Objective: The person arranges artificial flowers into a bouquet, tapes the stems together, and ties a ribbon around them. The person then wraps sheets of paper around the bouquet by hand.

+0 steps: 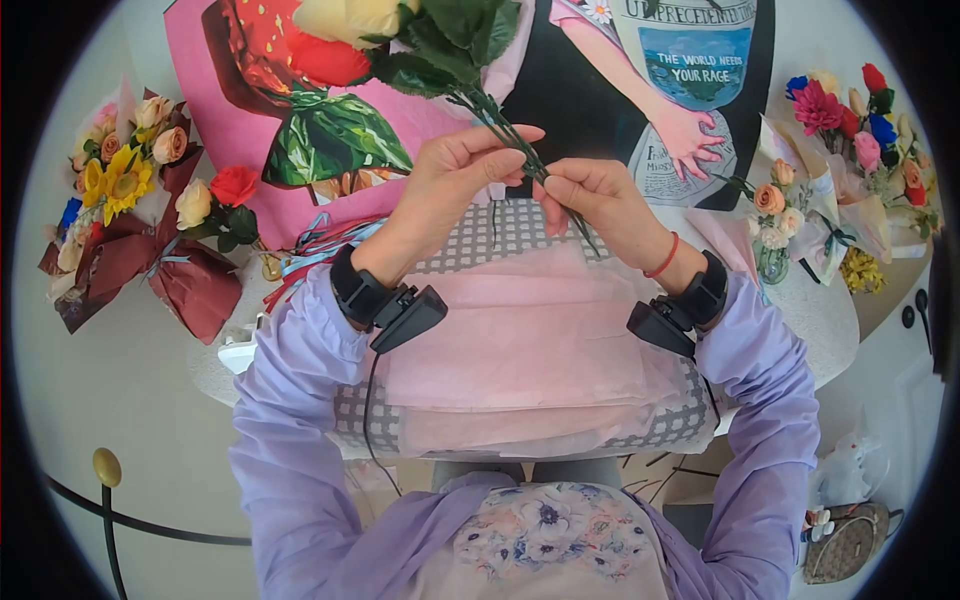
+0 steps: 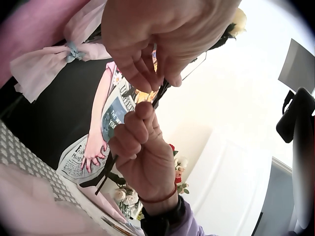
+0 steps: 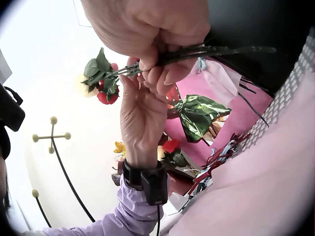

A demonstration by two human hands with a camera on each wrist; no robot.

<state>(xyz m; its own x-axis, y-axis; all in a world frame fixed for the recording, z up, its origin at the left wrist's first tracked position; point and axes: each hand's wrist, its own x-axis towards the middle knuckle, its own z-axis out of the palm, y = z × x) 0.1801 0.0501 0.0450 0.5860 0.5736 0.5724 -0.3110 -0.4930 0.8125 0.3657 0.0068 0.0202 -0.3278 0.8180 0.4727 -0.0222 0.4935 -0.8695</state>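
A small bunch of roses, with a cream rose, a red rose and dark green leaves, points away at the top of the head view. Its thin green stems slant down to the right between both hands. My left hand pinches them nearer the blooms, thumb and fingers around the bundle. Lower down, my right hand grips the same stems, their ends poking out below the fingers. In the right wrist view, the stem ends stick out past the right hand. Layered pale pink wrapping sheets lie below both hands.
Under the sheets is a grey checked cloth. Wrapped bouquets stand left, including one in dark red paper, and right, near a small rose vase. A ribbon heap lies left. Printed pictures stand behind.
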